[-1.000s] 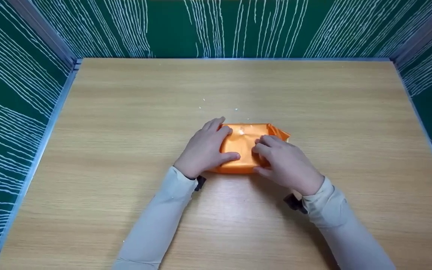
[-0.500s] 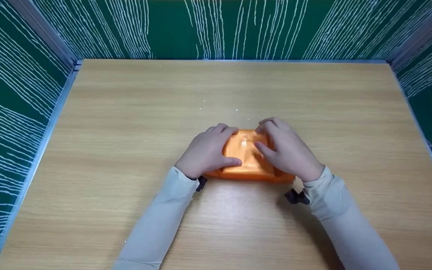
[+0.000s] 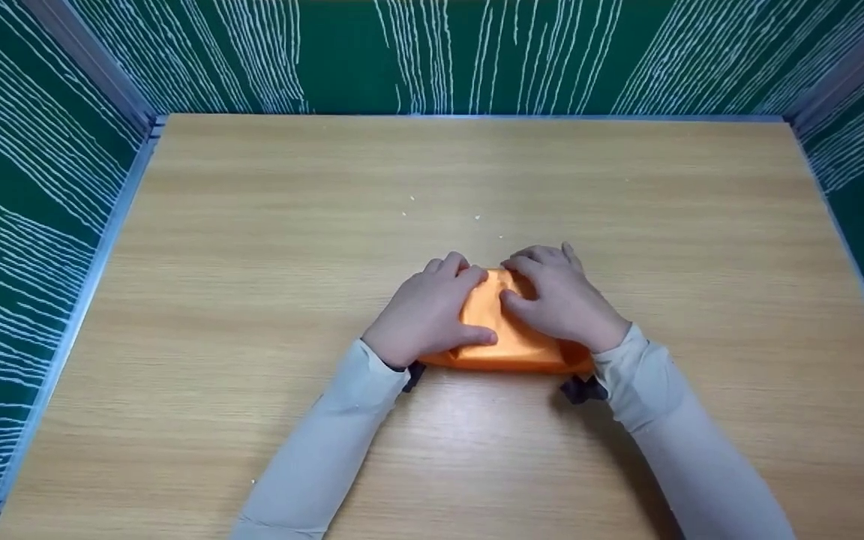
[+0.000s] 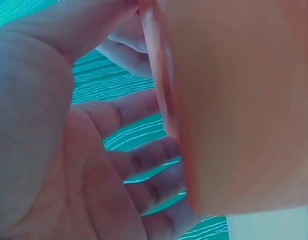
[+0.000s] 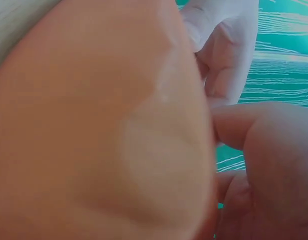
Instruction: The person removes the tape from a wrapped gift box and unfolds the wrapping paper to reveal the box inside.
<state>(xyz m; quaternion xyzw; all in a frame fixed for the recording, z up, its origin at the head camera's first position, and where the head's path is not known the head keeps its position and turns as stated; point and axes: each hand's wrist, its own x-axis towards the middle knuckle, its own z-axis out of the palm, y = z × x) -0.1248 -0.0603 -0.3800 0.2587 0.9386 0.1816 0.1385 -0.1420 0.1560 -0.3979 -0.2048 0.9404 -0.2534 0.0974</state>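
Observation:
An orange-wrapped package (image 3: 488,319), shiny and creased, lies between both hands in front of the person in the head view. My left hand (image 3: 432,311) grips its left end, thumb across the top and fingers at the far edge. On the right end, my right hand (image 3: 556,300) holds it with the thumb on top and the fingertips over the far edge. In the left wrist view, the orange wrapper (image 4: 244,110) covers the fingertips of the left hand (image 4: 88,175). From the right wrist, the wrapper (image 5: 103,130) fills most of the view, beside the right hand's thumb (image 5: 279,145).
The package is on a wood-grain table (image 3: 312,195). Several tiny white specks lie beyond it. Green walls with white streaks (image 3: 349,60) border the table at the back and both sides, with a blue-grey edge strip along them.
The right hand has moved from the top of the right end to the far edge. The package has shifted nearer the person, and the left hand has slid slightly right and nearer with it.

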